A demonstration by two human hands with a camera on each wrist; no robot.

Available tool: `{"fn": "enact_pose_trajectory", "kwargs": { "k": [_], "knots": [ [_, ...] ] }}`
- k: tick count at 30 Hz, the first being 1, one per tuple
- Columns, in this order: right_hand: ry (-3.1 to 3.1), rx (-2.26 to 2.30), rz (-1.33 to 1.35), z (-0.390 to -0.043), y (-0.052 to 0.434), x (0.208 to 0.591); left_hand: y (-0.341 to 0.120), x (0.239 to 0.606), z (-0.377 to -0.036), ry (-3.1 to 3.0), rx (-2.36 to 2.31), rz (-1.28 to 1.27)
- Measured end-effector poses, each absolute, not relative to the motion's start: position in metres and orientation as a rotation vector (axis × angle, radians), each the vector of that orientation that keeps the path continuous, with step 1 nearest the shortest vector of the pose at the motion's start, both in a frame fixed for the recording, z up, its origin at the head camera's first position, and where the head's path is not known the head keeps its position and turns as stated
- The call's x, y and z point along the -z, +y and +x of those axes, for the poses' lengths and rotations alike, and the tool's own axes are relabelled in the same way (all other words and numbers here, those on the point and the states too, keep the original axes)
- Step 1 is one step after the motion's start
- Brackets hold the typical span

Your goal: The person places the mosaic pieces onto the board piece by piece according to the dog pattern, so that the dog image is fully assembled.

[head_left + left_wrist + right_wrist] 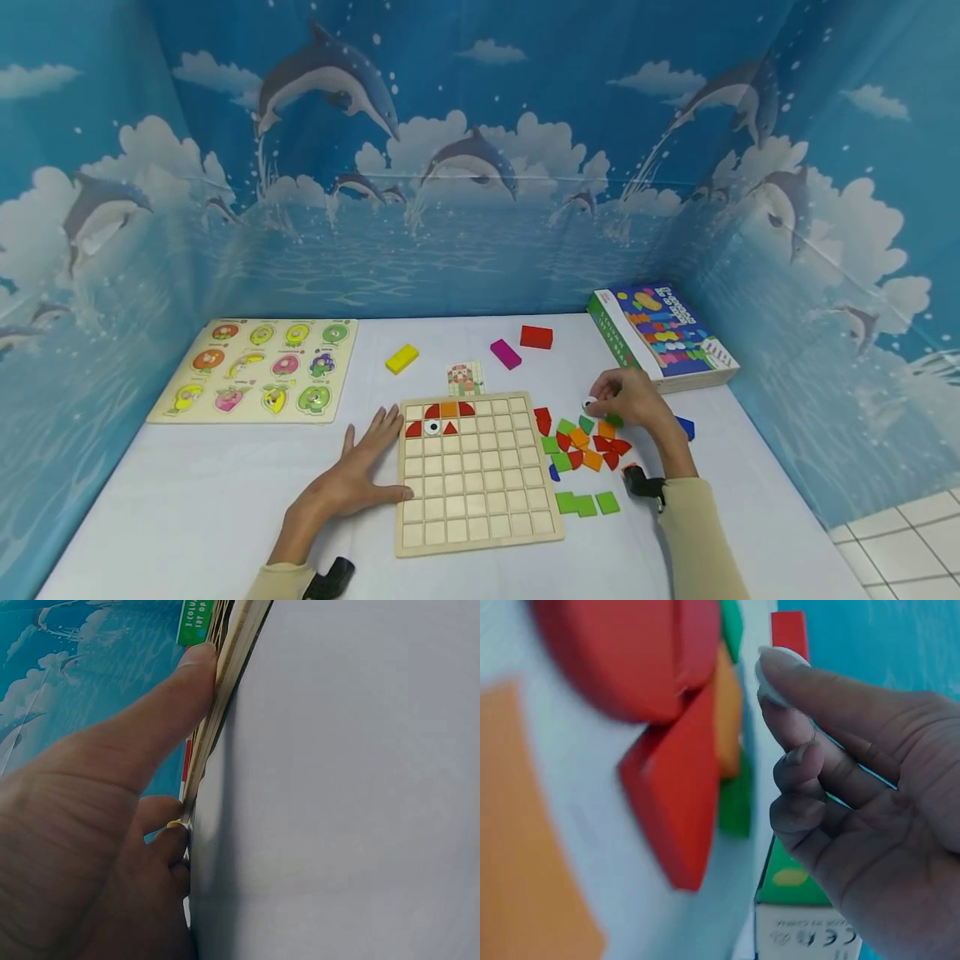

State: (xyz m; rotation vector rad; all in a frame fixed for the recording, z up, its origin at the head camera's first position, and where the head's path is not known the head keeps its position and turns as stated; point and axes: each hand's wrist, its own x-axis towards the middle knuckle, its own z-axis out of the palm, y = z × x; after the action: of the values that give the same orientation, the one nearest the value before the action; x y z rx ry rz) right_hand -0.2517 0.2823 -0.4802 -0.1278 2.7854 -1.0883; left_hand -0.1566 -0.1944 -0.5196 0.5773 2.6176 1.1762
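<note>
While the left hand (pixel 352 483) lies flat against the grid board (pixel 480 500), a white eye piece (pixel 588 405) is pinched in the right hand (pixel 630 404), with the board well to its left.

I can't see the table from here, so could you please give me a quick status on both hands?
Left hand flat, steadying wooden grid board. Right hand pinching small white round eye piece above loose coloured tiles. Nothing in the way.

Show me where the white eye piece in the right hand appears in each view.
Head: white eye piece pinched at the right hand fingertips, right of the grid board.
Left wrist: not in view.
Right wrist: top centre, at the fingertips.
Shared landmark: the game box, seen below the hand in the right wrist view.
</note>
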Motion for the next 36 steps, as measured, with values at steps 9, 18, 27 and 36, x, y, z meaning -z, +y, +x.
{"fn": "enact_pose_trajectory", "kwargs": {
  "k": [9, 18, 27, 36],
  "knots": [
    [2.753, 1.33, -0.318, -0.252, 0.234, 0.473, -0.197, 0.521, -0.155, 2.617, -1.217, 0.586],
    [2.519, 1.597, -0.367, -0.238, 0.165, 0.471, -0.198, 0.527, -0.158, 2.633, -1.217, 0.603],
    [2.372, 1.622, -0.522, -0.23, 0.126, 0.483, -0.193, 0.518, -0.156, 2.604, -1.197, 0.572],
    [2.467, 1.478, -0.626, -0.231, 0.112, 0.489, -0.191, 0.512, -0.156, 2.591, -1.104, 0.522]
  ]
}}
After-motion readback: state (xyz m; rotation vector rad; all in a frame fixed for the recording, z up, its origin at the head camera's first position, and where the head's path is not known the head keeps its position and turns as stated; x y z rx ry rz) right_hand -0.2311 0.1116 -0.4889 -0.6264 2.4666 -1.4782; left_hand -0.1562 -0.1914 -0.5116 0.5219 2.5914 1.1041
